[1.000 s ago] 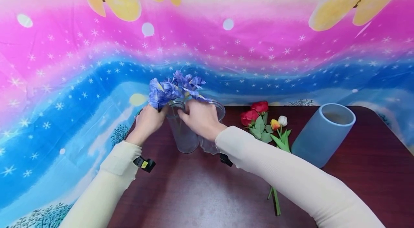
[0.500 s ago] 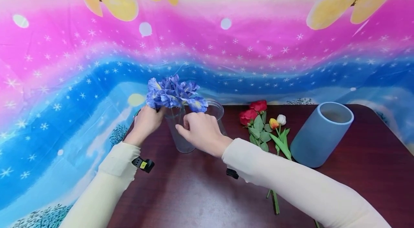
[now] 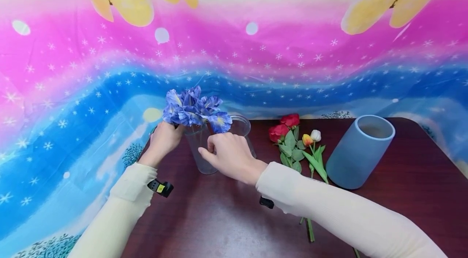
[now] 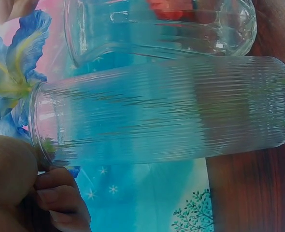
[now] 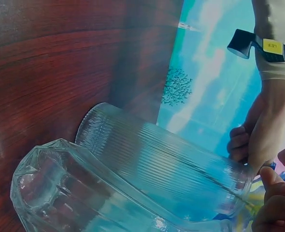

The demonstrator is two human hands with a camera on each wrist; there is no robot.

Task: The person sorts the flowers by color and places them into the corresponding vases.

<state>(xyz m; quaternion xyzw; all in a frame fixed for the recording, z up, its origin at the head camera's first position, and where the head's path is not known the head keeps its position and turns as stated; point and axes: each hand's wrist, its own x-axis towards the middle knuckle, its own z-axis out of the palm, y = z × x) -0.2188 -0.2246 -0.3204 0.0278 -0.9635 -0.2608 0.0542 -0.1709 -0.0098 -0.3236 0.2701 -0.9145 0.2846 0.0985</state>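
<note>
Blue flowers (image 3: 193,108) stand in the ribbed glass (image 4: 152,116), left of the clear jar (image 4: 181,29). The left hand (image 3: 164,139) pinches its rim with curled fingers; the right hand (image 3: 231,155), fingers loosely bent, seems to hold nothing. A knock from it could tip the ribbed glass.

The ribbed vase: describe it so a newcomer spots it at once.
On the dark wood table, find the purple-blue flowers near the patterned backdrop. The ribbed vase is the clear glass one beneath them. Its fine ribbing sets it apart from the smoother clear vase beside it and the blue vase.
</note>
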